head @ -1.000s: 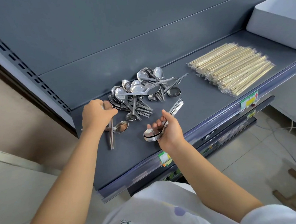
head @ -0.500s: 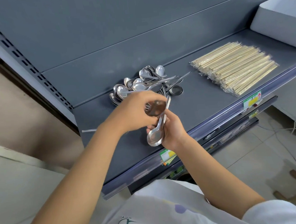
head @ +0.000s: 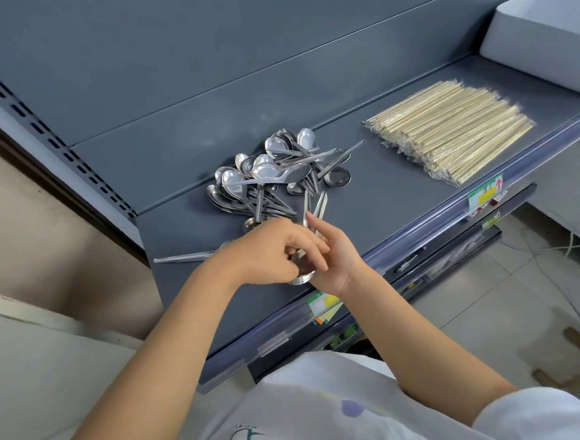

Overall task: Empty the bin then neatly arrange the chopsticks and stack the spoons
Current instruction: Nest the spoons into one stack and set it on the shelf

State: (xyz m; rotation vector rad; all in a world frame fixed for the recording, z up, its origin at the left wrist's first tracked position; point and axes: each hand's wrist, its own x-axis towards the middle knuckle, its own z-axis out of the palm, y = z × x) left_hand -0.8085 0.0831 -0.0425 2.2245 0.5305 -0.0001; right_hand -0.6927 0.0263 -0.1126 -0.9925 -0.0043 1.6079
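Note:
My right hand (head: 335, 254) holds a small stack of nested metal spoons (head: 303, 278) over the front of the grey shelf (head: 400, 191); their handles stick up past my fingers. My left hand (head: 270, 255) lies over the stack's bowls, fingers curled on them. A loose pile of metal spoons (head: 278, 176) lies just behind the hands. One single spoon (head: 185, 257) lies to the left, its bowl hidden under my left hand. Wrapped chopsticks (head: 450, 129) lie side by side in a flat row at the right.
A white bin (head: 540, 34) stands at the far right end of the shelf. The shelf's back panel rises behind the spoons. Price tags (head: 484, 194) hang on the front rail. Below right is a tiled floor with cables.
My left hand carried a spoon from the shelf's left over to my right hand, and now covers the stack's bowls. The stack sits lower in my right hand.

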